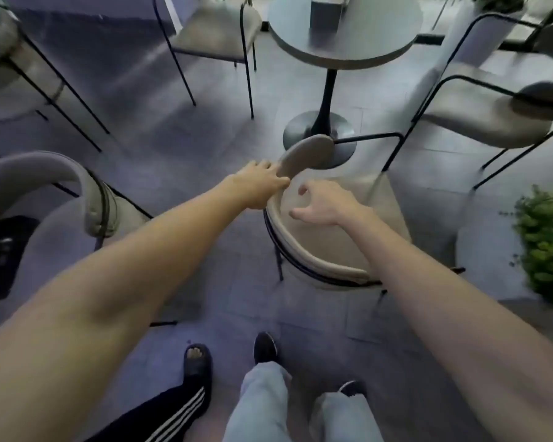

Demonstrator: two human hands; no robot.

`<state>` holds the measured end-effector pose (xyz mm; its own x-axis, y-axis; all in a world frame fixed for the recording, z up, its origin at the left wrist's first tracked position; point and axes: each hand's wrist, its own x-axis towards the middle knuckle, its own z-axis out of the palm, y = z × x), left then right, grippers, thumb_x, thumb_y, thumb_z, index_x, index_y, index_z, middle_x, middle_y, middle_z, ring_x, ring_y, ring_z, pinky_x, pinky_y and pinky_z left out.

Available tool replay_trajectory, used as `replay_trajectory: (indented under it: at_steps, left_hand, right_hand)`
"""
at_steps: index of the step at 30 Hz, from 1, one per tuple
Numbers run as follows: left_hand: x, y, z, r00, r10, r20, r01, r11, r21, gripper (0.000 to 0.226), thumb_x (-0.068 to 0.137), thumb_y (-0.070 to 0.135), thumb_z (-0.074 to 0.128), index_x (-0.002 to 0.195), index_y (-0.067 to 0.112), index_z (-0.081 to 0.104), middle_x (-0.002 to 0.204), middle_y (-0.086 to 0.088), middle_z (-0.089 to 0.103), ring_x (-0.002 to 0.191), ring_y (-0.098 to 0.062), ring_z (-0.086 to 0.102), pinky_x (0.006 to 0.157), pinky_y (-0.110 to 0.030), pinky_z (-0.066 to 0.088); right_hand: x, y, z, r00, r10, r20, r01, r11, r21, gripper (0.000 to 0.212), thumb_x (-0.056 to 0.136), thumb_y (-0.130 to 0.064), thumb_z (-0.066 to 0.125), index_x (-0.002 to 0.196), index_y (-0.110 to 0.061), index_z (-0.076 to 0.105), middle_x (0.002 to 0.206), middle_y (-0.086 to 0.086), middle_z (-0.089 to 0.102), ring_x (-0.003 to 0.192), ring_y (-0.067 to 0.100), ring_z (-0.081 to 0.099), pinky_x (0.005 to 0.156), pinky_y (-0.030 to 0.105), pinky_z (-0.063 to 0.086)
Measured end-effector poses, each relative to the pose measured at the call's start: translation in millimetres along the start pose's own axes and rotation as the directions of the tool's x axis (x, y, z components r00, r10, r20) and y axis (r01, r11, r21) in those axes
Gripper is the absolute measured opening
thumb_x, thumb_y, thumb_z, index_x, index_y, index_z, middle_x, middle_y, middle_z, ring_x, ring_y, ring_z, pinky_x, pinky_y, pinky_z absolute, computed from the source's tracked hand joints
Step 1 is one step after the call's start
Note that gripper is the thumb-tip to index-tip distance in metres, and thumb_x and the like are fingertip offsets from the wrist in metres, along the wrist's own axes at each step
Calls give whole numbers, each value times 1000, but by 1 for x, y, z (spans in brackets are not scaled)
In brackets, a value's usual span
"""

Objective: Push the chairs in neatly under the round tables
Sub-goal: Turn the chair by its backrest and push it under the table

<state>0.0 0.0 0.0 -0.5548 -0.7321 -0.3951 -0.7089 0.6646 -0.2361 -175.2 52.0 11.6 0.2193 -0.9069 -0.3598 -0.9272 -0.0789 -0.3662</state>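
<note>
Head view shows the left hand (261,183) closed on the beige chair's (329,237) curved backrest (304,151), apparently to steer it; the right hand (324,204) hovers above the seat, fingers spread, holding nothing; the chair stands short of the round table (342,49).

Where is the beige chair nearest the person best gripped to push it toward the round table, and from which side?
Probably the curved backrest of the beige chair, taken from the left end where the left hand already touches it. The padded bar stands clear of the seat, giving fingers room to wrap. The right hand hovers open over the seat. The round table lies ahead, beyond the chair.
</note>
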Motion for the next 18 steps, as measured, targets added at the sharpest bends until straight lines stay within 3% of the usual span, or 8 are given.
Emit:
replay_trajectory:
  at_steps: [4, 9, 15, 18]
  left_hand:
    - [29, -5, 25, 992, 124, 28, -127, 979, 161, 58, 90, 14, 61, 142, 22, 39, 140, -11, 38, 128, -32, 42, 98, -43, 44]
    - [73, -6, 62, 981, 155, 117, -179, 956, 231, 49, 95, 18, 57, 141, 23, 43, 146, -6, 39, 134, -27, 38, 104, -40, 38]
    - [102, -8, 90, 960, 216, 177, -262, 917, 301, 42, 99, 24, 51, 141, 26, 48, 147, -5, 42, 136, -27, 38, 117, -43, 22]
    - [114, -8, 99, 949, 250, 190, -297, 911, 286, 40, 99, 23, 53, 138, 26, 51, 144, -5, 46, 134, -27, 41, 114, -39, 28]
  right_hand:
    - [35, -12, 46, 988, 106, 112, -98, 992, -75, 64, 81, -57, 63, 132, -20, 54, 130, 8, 58, 121, 33, 54, 91, 44, 46]
    - [65, 1, 103, 973, 153, 174, -115, 971, -211, 65, 82, -52, 70, 131, -15, 49, 132, 12, 55, 121, 36, 54, 90, 43, 45]
    - [85, 21, 130, 967, 141, 211, -118, 986, -118, 65, 78, -50, 74, 128, -17, 48, 128, 10, 58, 116, 34, 58, 87, 43, 47]
    - [93, 22, 137, 963, 132, 235, -119, 991, -68, 70, 76, -44, 74, 134, -18, 44, 126, 8, 59, 111, 34, 61, 79, 41, 45]
